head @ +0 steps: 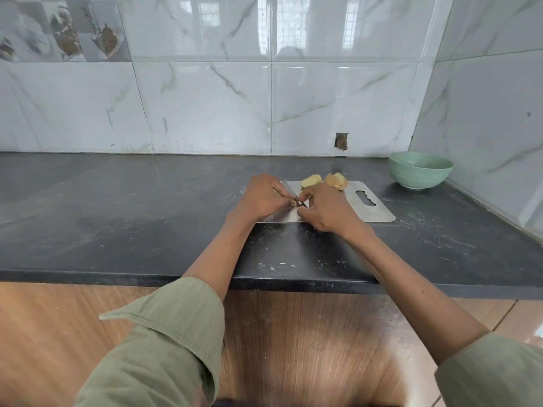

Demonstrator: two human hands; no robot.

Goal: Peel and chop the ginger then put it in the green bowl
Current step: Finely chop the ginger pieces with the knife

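Observation:
A steel cutting board point(373, 207) lies on the dark counter. Two pale yellow ginger pieces, one point(311, 181) partly peeled and another point(336, 180) with some brown skin, sit at the board's far edge. My left hand point(261, 198) curls its fingers round a small ginger piece point(293, 203), mostly hidden, over the board's left end. My right hand point(326, 210) grips a knife point(290, 190) whose blade points far-left and meets that piece. The green bowl point(420, 170) stands at the back right corner, apart from the board.
The black counter point(117, 215) stretches bare to the left, with scuffs and small flecks near its front edge. Marble-look tiled walls close the back and right side. A wooden cabinet front lies below the counter.

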